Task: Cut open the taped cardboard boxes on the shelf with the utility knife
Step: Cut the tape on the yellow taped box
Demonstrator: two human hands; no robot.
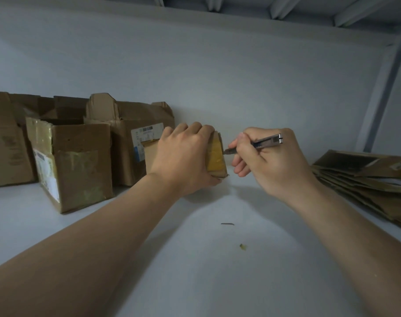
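On a white shelf (195,259), opened cardboard boxes (71,161) stand at the left. Just right of them, our left hand (183,156) grips a small taped box (215,156) from above, fingers curled over its top, at the shelf's centre. Our right hand (270,165) has its fingers clamped round a utility knife (264,141), blade tip touching the box's yellow-taped side. Flattened cardboard (366,179) lies stacked at the far right of the shelf

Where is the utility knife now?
In the head view, right of centre: the right hand grips the utility knife, its tip at the taped end of the small box.
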